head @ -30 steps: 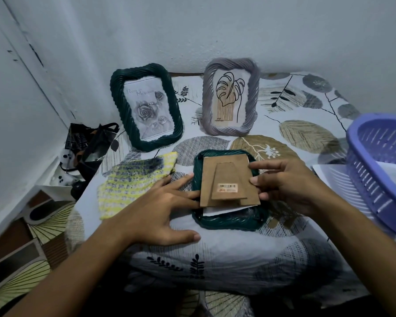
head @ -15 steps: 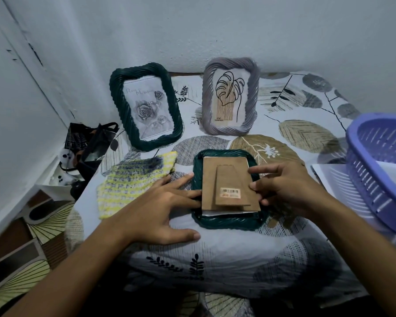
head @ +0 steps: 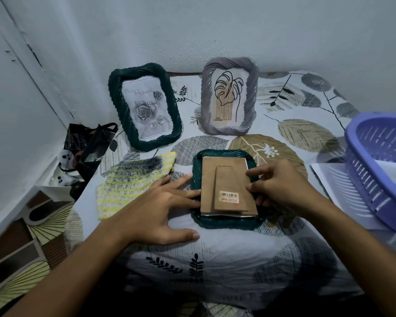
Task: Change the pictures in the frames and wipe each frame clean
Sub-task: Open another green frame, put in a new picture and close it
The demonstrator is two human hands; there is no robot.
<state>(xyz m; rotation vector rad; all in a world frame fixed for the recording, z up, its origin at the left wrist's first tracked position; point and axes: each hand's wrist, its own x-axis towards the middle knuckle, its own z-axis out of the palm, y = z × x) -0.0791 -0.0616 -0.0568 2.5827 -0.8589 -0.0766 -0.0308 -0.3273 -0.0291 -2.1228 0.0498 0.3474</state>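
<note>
**Three frames on the table, one face down with its back half seated**

Head view: three frames sit on the leaf-print tablecloth (head: pixel 215 243). A dark green frame with a rose picture (head: pixel 145 106) and a grey frame with a leaf drawing (head: pixel 229 97) stand upright toward the wall. The third, a green frame lying face down (head: pixel 226 221), is nearest the person, between both hands. On it rests the brown backing board (head: pixel 224 179) with its folded stand and barcode sticker, and a white strip of paper (head: pixel 229 215) shows past the board's near edge.

The left hand (head: pixel 156 209) lies flat with straight, spread fingers, their tips touching the frame's left rim and the board's left edge; it grasps nothing. The right hand (head: pixel 281 188) has curled fingers pinching the board's right edge, thumb near the lower corner.

A yellow and grey cloth (head: pixel 133 184) lies just left of the frame, untouched. A purple basket (head: pixel 375 179) sits at the right over white sheets (head: pixel 334 193).

Risks, as I judge them: the board looks slightly skewed in its recess, so pressing it home could crease the protruding paper or trap the picture crooked. Hard pressure on one edge might tip the frame, since the left hand only steadies it lightly.
</note>
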